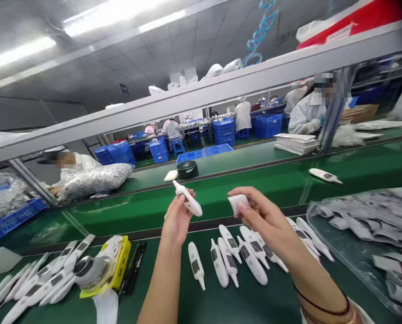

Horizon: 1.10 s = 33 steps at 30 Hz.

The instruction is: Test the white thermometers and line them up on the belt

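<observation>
My left hand [178, 217] is closed around a white thermometer [189, 200], held up above the green table with its probe tip pointing up and left. My right hand [260, 215] pinches a small white cap-like piece [237, 202] between thumb and fingers, a short gap to the right of the thermometer. Below both hands, several white thermometers [234, 256] with small display windows lie in a loose row on the table.
More white thermometers [42, 276] lie at the left beside a yellow tool [115, 265] and a black pen [133, 270]. A clear tray of bagged parts [366, 229] sits at right. One thermometer [324, 175] and a black round object [187, 169] rest on the green conveyor. Other people work behind.
</observation>
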Each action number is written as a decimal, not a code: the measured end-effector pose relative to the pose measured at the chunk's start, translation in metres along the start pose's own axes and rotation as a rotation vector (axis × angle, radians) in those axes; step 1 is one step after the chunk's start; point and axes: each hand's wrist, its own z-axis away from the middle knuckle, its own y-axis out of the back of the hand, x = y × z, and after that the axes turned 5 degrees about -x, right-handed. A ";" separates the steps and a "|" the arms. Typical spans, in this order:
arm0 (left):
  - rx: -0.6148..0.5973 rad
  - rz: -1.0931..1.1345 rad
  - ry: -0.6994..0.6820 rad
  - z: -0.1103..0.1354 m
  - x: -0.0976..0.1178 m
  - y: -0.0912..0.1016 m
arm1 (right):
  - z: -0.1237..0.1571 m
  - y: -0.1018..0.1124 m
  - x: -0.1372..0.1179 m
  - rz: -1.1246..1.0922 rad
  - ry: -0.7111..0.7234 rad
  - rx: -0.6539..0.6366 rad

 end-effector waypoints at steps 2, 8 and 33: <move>-0.022 -0.022 -0.012 0.015 -0.006 -0.014 | 0.000 0.004 0.000 -0.041 0.007 -0.005; -0.245 -0.069 0.073 0.058 0.002 -0.042 | -0.004 0.011 -0.003 -0.179 0.046 0.079; -0.263 -0.601 0.048 0.096 0.014 -0.066 | 0.000 0.001 0.008 -0.004 0.276 -0.024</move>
